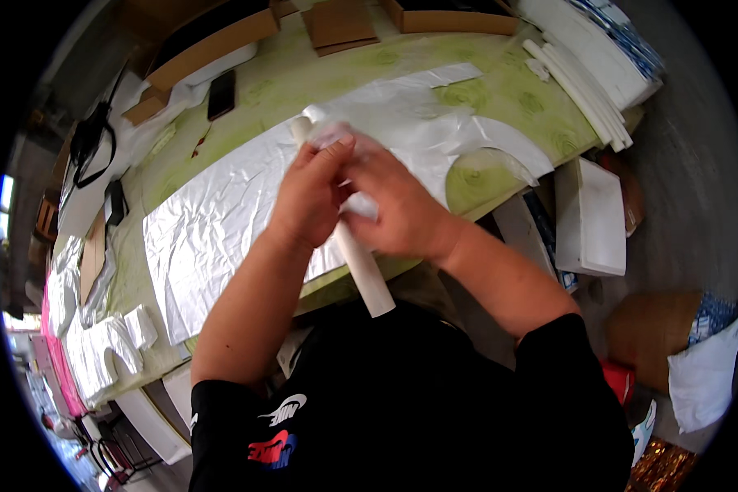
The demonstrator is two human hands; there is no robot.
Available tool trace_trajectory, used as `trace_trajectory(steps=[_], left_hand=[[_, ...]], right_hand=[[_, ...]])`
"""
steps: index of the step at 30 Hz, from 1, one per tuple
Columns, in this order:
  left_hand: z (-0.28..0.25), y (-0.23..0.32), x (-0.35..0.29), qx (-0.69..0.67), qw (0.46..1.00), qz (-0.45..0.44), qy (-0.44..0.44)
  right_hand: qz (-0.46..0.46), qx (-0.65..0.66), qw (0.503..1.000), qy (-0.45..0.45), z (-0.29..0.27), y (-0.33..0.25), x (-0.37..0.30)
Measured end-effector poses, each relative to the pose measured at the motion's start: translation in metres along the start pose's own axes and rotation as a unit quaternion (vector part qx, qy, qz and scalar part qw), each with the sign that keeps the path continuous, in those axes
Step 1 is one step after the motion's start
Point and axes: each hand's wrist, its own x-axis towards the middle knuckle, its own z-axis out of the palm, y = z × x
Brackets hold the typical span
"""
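Note:
My left hand (313, 184) and my right hand (398, 197) meet over the near edge of the table. Both are closed around crumpled see-through plastic film (330, 131), whose upper part is smeared by motion. A long white tube (362, 266) runs beneath my hands, from the sheet to near my body. Its middle is hidden by my hands, so whether the fingers also grip it does not show. Under my forearms a wrinkled silver-white sheet (213, 209) lies flat. More see-through film (385, 107) spreads beyond my right hand.
A green patterned cloth (271, 86) covers the table. Toward the back are a black phone (221, 94) and cardboard boxes (213, 45). Several white tubes (578, 94) lie at the right edge. A white box (590, 217) stands below on the right; folded silver-white pieces (98, 353) lie left.

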Motion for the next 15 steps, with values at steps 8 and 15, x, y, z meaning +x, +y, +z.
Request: trace_trajectory(steps=[8, 15], left_hand=[[-0.14, 0.068, -0.072, 0.248, 0.935, 0.032, 0.252], [-0.224, 0.05, -0.096, 0.623, 0.674, 0.182, 0.354]], right_hand=[[0.023, -0.018, 0.999, 0.033, 0.023, -0.019, -0.041], [0.098, -0.023, 0.993, -0.053, 0.055, -0.004, -0.068]])
